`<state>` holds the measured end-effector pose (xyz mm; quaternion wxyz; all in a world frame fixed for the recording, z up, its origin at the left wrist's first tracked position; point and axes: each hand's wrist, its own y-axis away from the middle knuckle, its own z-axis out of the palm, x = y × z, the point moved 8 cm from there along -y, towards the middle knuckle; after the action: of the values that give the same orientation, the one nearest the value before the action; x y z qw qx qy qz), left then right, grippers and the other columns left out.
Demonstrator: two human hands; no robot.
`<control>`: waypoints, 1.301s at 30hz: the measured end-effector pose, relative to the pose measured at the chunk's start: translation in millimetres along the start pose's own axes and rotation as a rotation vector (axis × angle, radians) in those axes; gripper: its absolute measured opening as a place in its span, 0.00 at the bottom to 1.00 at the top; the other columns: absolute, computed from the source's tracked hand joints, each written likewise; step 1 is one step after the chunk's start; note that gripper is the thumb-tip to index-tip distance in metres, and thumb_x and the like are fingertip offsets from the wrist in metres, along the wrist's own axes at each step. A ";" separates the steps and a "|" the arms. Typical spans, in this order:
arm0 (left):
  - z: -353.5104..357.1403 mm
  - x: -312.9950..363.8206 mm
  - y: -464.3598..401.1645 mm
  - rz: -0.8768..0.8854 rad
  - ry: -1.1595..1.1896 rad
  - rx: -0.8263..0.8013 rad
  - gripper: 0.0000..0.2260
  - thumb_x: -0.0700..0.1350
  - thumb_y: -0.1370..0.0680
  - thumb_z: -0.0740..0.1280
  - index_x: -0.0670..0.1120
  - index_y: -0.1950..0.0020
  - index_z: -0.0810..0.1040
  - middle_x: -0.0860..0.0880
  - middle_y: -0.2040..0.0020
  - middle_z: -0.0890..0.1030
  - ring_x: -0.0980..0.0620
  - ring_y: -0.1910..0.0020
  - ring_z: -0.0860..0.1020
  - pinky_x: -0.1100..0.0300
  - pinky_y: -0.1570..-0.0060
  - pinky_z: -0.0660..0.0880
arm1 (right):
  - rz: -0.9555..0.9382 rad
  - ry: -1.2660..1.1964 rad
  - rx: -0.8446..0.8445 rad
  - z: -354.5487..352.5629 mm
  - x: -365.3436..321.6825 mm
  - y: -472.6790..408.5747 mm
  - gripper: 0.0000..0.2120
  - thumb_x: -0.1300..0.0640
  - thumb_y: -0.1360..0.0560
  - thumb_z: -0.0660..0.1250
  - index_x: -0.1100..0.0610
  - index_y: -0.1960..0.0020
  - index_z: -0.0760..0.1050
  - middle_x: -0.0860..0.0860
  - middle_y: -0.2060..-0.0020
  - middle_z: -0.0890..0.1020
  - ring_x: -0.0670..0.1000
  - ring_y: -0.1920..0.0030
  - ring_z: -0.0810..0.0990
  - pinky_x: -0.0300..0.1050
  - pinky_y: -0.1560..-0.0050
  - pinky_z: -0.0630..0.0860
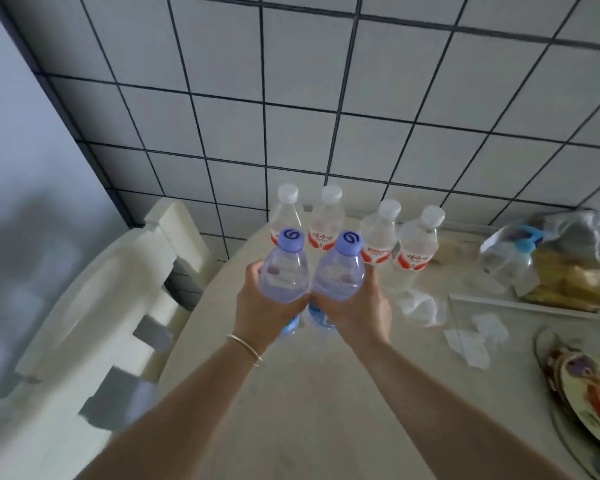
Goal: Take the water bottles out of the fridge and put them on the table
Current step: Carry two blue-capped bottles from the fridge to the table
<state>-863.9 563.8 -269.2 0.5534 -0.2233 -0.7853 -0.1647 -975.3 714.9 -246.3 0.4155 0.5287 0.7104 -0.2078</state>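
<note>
Against the tiled wall [326, 98], your counter [291, 393] carries 4 red-labelled bottles [378, 233]. Your left grip [260, 306] and right grip [355, 306] each clasp 1 blue-capped bottle [284, 271], bottles touching just before that row; setting down carelessly could topple it.

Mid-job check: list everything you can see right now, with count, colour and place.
Red-label bottles: four, clear, white caps, standing in a row at the table's far edge.
Blue-cap bottles: two, bluish, held side by side above the table.
Table: one, cream.
Chair: one, cream, left of table.
Plastic bags: a pile, clear, blue and yellow, far right.
Plate: one, patterned, right edge.
Paper scraps: white, right of hands.
Tiled wall: white, dark grout.
Left hand: grip on left bottle; bracelet on wrist.
Right hand: grip on right bottle.
</note>
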 end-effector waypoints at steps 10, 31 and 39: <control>26.2 -29.1 -52.9 0.108 0.037 -0.073 0.14 0.47 0.38 0.77 0.42 0.60 0.77 0.43 0.65 0.81 0.42 0.63 0.80 0.46 0.61 0.79 | 0.020 -0.076 -0.010 38.6 18.7 -44.0 0.33 0.48 0.43 0.78 0.46 0.43 0.67 0.42 0.57 0.78 0.52 0.53 0.80 0.51 0.52 0.79; 32.5 -54.9 -58.5 0.114 0.048 -0.099 0.14 0.47 0.38 0.76 0.47 0.63 0.72 0.54 0.71 0.74 0.56 0.71 0.73 0.59 0.67 0.73 | 0.021 -0.066 -0.086 55.9 35.1 -45.1 0.33 0.47 0.42 0.77 0.48 0.41 0.67 0.43 0.53 0.78 0.47 0.55 0.78 0.47 0.55 0.77; 11.3 -42.6 -12.7 0.031 0.084 -0.072 0.31 0.44 0.38 0.78 0.42 0.38 0.72 0.45 0.49 0.81 0.58 0.55 0.80 0.70 0.58 0.74 | -0.011 0.047 -0.133 19.2 35.7 1.7 0.41 0.48 0.32 0.73 0.54 0.26 0.55 0.50 0.30 0.66 0.52 0.32 0.69 0.43 0.40 0.67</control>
<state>-867.4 551.5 -313.3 0.5799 -0.2483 -0.7514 -0.1935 -970.0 722.1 -285.9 0.4319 0.5007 0.7350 -0.1502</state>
